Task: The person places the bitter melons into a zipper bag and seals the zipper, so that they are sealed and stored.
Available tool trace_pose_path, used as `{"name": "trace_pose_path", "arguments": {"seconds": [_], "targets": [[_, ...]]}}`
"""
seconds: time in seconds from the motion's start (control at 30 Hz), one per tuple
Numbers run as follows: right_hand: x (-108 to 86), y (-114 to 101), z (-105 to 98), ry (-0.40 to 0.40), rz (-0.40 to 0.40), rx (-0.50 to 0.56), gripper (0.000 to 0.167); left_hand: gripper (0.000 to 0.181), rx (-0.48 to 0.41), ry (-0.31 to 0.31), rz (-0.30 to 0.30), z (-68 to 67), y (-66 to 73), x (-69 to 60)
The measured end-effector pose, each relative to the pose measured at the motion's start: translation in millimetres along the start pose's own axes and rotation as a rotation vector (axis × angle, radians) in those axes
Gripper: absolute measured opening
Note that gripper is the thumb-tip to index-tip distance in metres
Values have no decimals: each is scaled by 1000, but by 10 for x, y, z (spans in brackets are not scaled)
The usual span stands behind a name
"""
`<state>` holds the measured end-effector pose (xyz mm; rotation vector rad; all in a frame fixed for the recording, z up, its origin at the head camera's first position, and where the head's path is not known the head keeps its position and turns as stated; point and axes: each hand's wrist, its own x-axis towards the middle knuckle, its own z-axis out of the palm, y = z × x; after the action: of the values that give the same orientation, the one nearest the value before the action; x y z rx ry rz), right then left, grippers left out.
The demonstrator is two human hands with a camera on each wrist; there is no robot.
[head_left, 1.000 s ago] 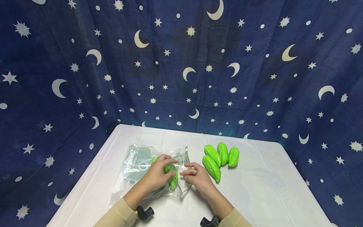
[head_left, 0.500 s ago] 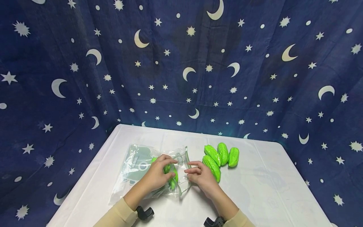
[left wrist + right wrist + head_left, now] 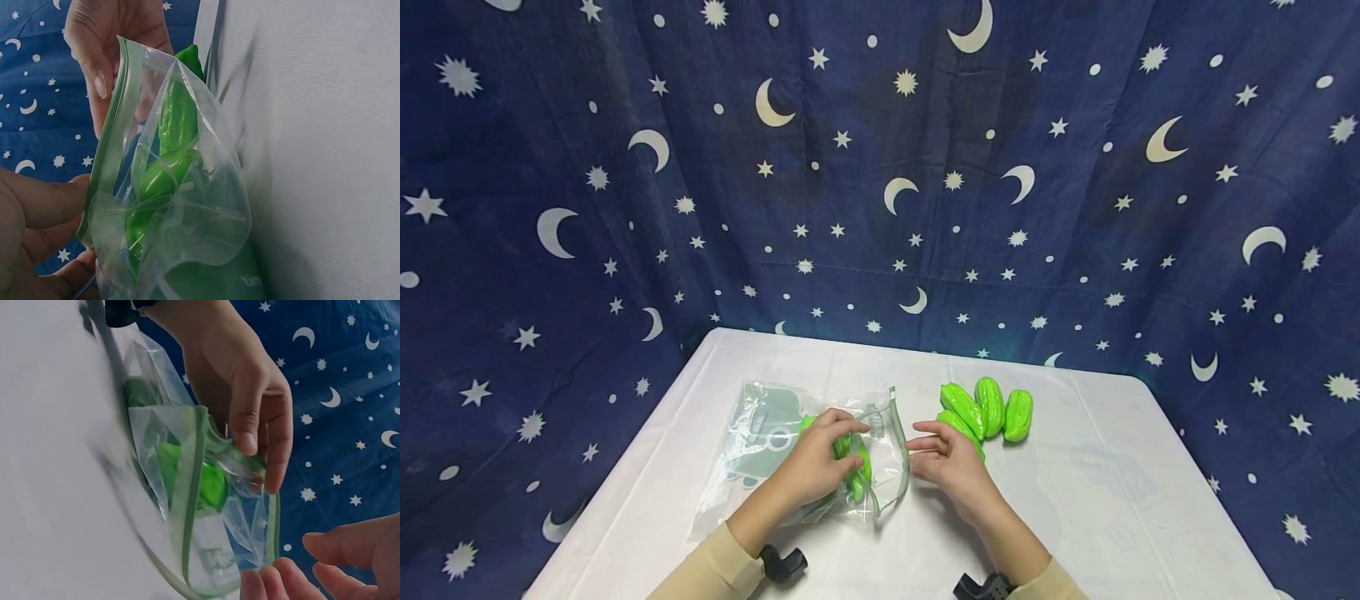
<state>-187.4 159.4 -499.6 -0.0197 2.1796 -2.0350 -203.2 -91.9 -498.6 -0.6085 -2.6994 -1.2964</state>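
Note:
A clear zip bag (image 3: 760,417) with a grey-green print lies on its side, mouth facing right. Inside are bright green, ridged pieces resembling toy bitter melons (image 3: 862,473); plastic and fingers hide part of them. My left hand (image 3: 822,457) pinches the upper lip of the mouth, and the right wrist view shows its green seal strip (image 3: 192,500) spread apart. Just right of the mouth hovers my right hand (image 3: 953,467), fingers loosely bent and holding nothing. Several more green toy bitter melons (image 3: 991,407) lie beyond it; the nearest one (image 3: 961,423) is partly covered by that hand.
The table has a white cloth (image 3: 1105,500) with rounded far corners. A dark blue curtain (image 3: 880,183) with moons and stars hangs behind and at both sides. Black straps (image 3: 784,564) sit on both wrists.
My right hand has moved right, away from the bag's mouth and toward the loose toy bitter melons, covering part of the nearest one. The left hand and the bag stay in place.

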Motion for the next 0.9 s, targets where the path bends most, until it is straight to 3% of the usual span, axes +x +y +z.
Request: {"name": "trace_pose_path", "arguments": {"seconds": [0.7, 0.9], "targets": [[-94, -162, -359, 137, 24, -6, 57, 46, -1, -9, 3, 1, -20, 5], [-128, -196, -495, 164, -2, -64, 57, 46, 5, -12, 5, -1, -21, 3]]}}
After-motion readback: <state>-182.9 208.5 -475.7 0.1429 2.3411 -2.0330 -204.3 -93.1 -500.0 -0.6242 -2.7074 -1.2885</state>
